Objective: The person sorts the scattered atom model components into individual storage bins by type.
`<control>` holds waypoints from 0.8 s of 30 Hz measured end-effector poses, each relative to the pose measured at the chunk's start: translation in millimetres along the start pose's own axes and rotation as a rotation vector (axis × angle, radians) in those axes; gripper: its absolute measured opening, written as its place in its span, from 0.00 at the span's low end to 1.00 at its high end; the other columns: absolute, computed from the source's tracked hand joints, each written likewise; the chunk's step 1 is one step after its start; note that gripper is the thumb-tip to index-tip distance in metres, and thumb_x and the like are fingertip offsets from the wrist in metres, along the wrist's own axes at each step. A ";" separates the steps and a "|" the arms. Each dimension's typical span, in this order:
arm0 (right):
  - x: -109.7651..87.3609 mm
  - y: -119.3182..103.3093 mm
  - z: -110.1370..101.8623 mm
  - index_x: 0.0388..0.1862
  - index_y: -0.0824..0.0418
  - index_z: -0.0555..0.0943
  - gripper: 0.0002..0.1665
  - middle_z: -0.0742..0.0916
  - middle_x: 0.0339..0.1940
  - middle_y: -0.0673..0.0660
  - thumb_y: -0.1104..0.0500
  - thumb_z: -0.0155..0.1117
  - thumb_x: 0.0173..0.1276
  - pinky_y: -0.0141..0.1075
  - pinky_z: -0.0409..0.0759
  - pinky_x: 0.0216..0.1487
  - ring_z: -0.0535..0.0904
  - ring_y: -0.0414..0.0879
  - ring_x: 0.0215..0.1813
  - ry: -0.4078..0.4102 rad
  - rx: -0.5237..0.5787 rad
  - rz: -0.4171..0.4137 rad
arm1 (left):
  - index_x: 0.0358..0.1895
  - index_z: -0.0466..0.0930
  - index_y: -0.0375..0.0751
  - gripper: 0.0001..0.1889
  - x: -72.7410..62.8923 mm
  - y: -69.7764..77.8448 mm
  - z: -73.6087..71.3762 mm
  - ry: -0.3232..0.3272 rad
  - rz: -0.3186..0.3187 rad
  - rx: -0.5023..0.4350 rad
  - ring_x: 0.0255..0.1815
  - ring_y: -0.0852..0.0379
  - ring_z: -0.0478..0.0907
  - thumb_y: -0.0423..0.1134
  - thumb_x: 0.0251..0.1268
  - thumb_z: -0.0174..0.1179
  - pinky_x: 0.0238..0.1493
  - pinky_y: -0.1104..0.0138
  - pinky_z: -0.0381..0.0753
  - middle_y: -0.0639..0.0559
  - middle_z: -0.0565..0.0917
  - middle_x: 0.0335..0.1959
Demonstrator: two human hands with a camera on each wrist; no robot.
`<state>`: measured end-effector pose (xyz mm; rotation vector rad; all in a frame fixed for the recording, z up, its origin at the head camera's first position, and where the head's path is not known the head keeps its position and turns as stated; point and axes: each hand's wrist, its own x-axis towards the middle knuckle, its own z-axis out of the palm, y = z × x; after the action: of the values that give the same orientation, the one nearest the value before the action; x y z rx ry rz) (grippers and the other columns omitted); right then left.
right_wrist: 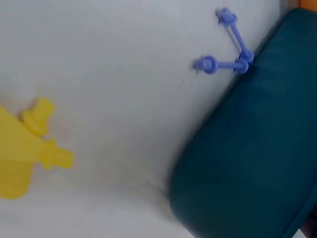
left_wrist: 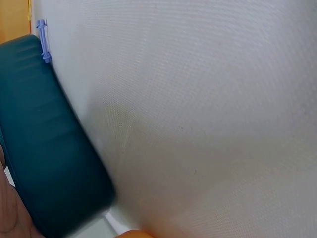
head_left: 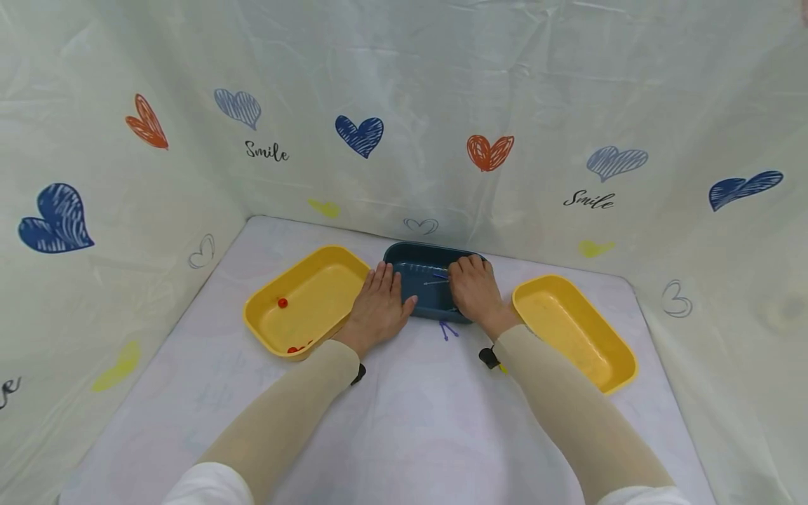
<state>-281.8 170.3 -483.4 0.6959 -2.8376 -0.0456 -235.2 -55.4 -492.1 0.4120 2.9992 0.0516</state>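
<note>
My left hand (head_left: 379,308) lies with fairly straight fingers along the left end of a dark teal tray (head_left: 435,313), touching its rim. Over the tray's right end is my right hand (head_left: 473,287), its fingers bent down and the fingertips hidden. Right beside those fingers, a small blue piece (head_left: 440,275) and a thin pale rod (head_left: 435,283) show inside the tray; whether the right hand pinches anything is not visible. Purple stick pieces with knobbed ends (right_wrist: 233,44) lie on the table against the tray's front wall.
A yellow tray (head_left: 255,319) at the left holds a few small red pieces (head_left: 283,303). Another yellow tray (head_left: 621,379) stands at the right, beside the right forearm. Yellow knobbed pieces (right_wrist: 39,144) lie near the right wrist. A printed curtain (head_left: 429,189) hangs behind the table.
</note>
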 end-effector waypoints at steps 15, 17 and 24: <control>-50.6 -4.9 -23.8 0.52 0.64 0.81 0.09 0.84 0.49 0.62 0.60 0.63 0.80 0.50 0.77 0.56 0.74 0.60 0.56 0.259 0.062 -0.031 | 0.85 0.50 0.33 0.42 -2.0 0.4 -1.3 0.018 0.012 -0.017 0.89 0.40 0.38 0.65 0.86 0.28 0.88 0.50 0.37 0.36 0.46 0.88; -59.4 -5.6 -26.7 0.53 0.64 0.81 0.10 0.84 0.49 0.62 0.60 0.65 0.79 0.49 0.77 0.55 0.74 0.59 0.56 0.250 0.068 -0.036 | 0.85 0.50 0.33 0.42 -1.8 0.3 -1.3 0.018 0.010 -0.014 0.89 0.40 0.38 0.65 0.86 0.28 0.88 0.50 0.37 0.36 0.46 0.88; -86.3 -16.4 -16.1 0.50 0.61 0.84 0.11 0.86 0.47 0.59 0.56 0.69 0.76 0.48 0.79 0.52 0.76 0.58 0.52 0.227 0.041 -0.086 | 0.85 0.51 0.33 0.42 -1.1 -0.5 -1.1 0.018 0.012 -0.015 0.89 0.40 0.38 0.64 0.86 0.28 0.88 0.50 0.38 0.36 0.47 0.88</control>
<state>-196.3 195.9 -486.7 0.7784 -2.5983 0.0730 -234.4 -56.2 -490.9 0.4297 3.0120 0.0784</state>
